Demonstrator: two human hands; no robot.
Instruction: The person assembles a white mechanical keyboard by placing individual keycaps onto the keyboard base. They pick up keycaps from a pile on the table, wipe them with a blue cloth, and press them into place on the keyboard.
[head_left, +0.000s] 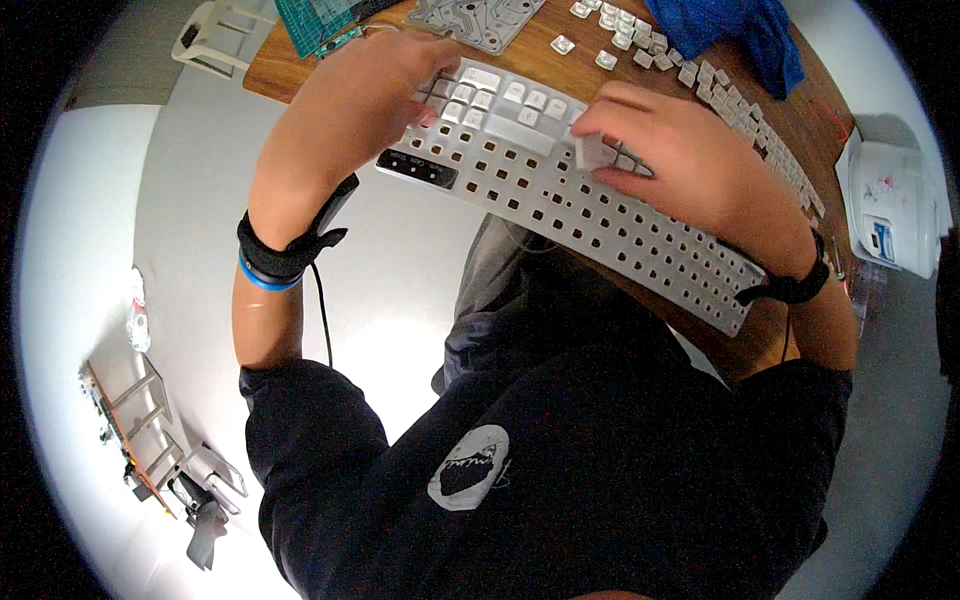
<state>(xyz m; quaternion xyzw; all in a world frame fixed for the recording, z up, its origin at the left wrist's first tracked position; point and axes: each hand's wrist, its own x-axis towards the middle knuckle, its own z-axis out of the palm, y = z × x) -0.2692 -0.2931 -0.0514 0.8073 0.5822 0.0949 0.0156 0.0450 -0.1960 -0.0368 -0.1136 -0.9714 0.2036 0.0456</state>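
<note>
A pale keyboard panel (600,236) with rows of square holes lies slanted along the table's near edge, one side reaching past it. White keycaps (462,95) and a long space bar (520,134) sit at its far left part. My left hand (385,95) is closed around the panel's left end, thumb beside the keycaps. Over the panel's middle, my right hand (670,145) has its fingers curled around a blurred whitish piece (597,152), whose kind I cannot make out. A black strip (418,170) marks the panel's near left corner.
Loose white keycaps (622,30) lie at the back, with a long row of keycaps (750,120) curving down the right. A grey circuit-patterned plate (478,22), green mat (308,22) and blue cloth (735,35) are at the back. A clear plastic box (895,205) stands far right.
</note>
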